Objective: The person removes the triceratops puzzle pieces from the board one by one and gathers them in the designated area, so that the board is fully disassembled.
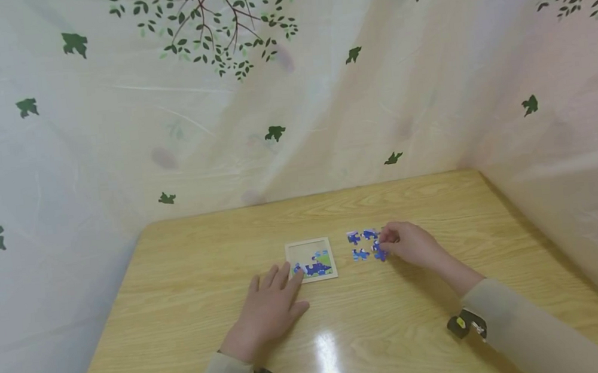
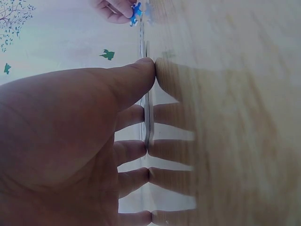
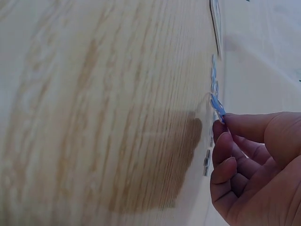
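Note:
A square puzzle tray (image 1: 312, 280) with a pale frame lies mid-table, its lower part filled with blue, purple and green pieces. My left hand (image 1: 270, 309) is spread flat, its fingertips at the tray's lower left corner and its thumb on the tabletop. To the right of the tray, my right hand (image 1: 410, 245) pinches a blue puzzle piece (image 3: 217, 108) between thumb and index finger, tilted up off the table. Beside it lie loose puzzle pieces (image 1: 360, 255), blue with white and purple patches. Part of this group is hidden behind the right fingers.
The wooden table (image 1: 202, 250) has a glossy top with a bright reflection near the front. A pale curtain (image 1: 207, 129) printed with leaves and branches hangs behind it and along both sides.

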The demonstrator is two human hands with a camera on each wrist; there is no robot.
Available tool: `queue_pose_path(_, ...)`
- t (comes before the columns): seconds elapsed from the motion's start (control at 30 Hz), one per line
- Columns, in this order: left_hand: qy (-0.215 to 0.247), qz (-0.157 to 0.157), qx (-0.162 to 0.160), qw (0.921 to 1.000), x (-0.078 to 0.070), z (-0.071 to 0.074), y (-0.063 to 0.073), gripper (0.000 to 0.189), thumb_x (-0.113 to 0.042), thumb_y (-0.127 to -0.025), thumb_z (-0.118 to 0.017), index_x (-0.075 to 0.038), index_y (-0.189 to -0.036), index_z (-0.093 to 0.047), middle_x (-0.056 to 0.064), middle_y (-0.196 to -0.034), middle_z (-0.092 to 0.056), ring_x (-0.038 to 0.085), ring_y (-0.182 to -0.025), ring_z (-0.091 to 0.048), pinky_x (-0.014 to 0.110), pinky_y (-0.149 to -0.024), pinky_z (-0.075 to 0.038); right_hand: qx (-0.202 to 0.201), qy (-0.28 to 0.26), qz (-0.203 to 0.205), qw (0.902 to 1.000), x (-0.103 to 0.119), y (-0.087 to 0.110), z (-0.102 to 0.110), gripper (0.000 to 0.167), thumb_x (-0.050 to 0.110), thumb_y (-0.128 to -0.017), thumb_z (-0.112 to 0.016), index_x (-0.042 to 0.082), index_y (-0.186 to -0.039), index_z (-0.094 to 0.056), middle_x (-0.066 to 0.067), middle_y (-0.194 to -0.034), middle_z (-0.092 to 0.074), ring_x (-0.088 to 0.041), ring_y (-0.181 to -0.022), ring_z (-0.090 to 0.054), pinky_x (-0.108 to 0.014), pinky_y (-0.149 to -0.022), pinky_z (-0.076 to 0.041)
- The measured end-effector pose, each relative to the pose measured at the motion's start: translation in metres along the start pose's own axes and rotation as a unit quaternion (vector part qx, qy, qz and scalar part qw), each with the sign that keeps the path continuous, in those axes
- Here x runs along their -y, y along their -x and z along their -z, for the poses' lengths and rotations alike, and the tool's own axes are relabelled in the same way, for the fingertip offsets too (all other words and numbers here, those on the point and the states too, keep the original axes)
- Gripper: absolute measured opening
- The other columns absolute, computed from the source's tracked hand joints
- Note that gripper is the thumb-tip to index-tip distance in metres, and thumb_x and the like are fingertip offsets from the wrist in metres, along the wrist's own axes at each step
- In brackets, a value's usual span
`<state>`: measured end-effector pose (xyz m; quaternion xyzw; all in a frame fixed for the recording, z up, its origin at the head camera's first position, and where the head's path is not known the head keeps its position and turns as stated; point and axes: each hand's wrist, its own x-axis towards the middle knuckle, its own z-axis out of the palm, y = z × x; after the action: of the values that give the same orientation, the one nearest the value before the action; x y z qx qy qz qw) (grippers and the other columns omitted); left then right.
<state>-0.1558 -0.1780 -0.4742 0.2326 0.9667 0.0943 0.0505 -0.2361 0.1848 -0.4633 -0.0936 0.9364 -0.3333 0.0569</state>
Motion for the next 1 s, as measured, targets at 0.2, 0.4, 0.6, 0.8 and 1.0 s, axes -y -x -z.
queue_pose_path(0.2,-0.002,0.001,0.002,1.0000,0.000,-0.002,-0.001,0.069,-0.052,-0.113,-0.057,-0.014,-0.170,-0.045,0.020,-0.177,-0.033,0.047,-0.163,-0.029,0.074,-0.129,-0.021,0.007,0.023,-0.003,0.9997,-0.003,-0.003,-0.002,0.007,0.019,-0.106,-0.075,0.012,-0.104,-0.075,0.000,-0.097,-0.074,-0.019,-0.086,-0.065,-0.038,-0.077,-0.054)
queue_pose_path(0.4,-0.002,0.002,0.002,1.0000,0.001,-0.003,-0.001,0.069,-0.052,-0.113,-0.056,-0.014,-0.170,-0.045,0.020,-0.177,-0.032,0.046,-0.163,-0.029,0.074,-0.129,-0.021,0.001,0.066,-0.010,0.9978,0.001,-0.003,-0.003,0.008,0.021,-0.106,-0.076,0.013,-0.102,-0.075,-0.001,-0.098,-0.075,-0.019,-0.085,-0.066,-0.043,-0.077,-0.056)
queue_pose_path(0.6,0.000,0.002,-0.001,1.0000,0.001,-0.003,-0.001,0.069,-0.053,-0.113,-0.057,-0.015,-0.170,-0.045,0.019,-0.178,-0.033,0.046,-0.163,-0.029,0.074,-0.129,-0.021,-0.001,0.110,-0.021,0.9937,0.008,-0.005,-0.001,0.010,0.023,-0.105,-0.077,0.013,-0.101,-0.076,-0.001,-0.096,-0.076,-0.020,-0.083,-0.065,-0.043,-0.075,-0.055)
queue_pose_path(0.8,-0.002,0.000,-0.003,1.0000,0.001,-0.005,-0.002,0.069,-0.053,-0.113,-0.057,-0.015,-0.170,-0.046,0.019,-0.177,-0.033,0.046,-0.163,-0.029,0.074,-0.129,-0.021,0.004,0.126,-0.026,0.9916,0.006,-0.008,-0.003,0.011,0.023,-0.104,-0.078,0.014,-0.099,-0.076,-0.002,-0.096,-0.075,-0.021,-0.085,-0.066,-0.045,-0.079,-0.057)
queue_pose_path(1.0,-0.005,0.000,-0.004,1.0000,0.002,-0.007,-0.002,0.070,-0.054,-0.113,-0.056,-0.016,-0.170,-0.045,0.019,-0.178,-0.032,0.046,-0.163,-0.028,0.075,-0.129,-0.020,0.006,0.132,-0.021,0.9910,0.004,-0.011,-0.006,0.011,0.023,-0.105,-0.077,0.015,-0.097,-0.075,-0.001,-0.095,-0.075,-0.020,-0.083,-0.065,-0.045,-0.078,-0.056)
